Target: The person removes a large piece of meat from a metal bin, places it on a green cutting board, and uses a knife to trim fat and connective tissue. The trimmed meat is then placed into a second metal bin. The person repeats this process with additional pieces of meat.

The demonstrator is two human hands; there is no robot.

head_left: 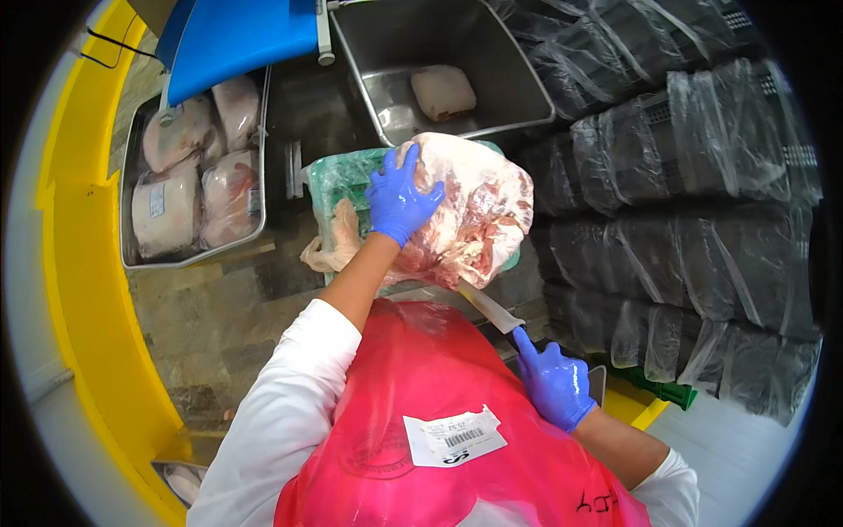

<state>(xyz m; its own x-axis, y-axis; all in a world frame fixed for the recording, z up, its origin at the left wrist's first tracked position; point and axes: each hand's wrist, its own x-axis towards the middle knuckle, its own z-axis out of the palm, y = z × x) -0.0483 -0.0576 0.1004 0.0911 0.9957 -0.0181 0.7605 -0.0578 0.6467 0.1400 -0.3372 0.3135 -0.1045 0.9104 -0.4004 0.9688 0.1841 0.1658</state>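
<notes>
A large pale piece of raw meat [474, 206] lies on a green board [327, 180] partly covered in clear plastic. My left hand [399, 198], in a blue glove, rests on the meat's upper left with fingers spread. My right hand [553, 378], also blue-gloved, is closed on the handle of a knife [487, 306], whose blade reaches the lower edge of the meat. A loose pale strip [334, 241] lies at the board's left.
A steel tub [544, 110] holding one cut is behind the board. Left is a steel tub [259, 220] of wrapped meat, under blue plastic [237, 44]. Plastic-covered black crate stacks [667, 263] line the right; a yellow frame [79, 263] runs along the far left.
</notes>
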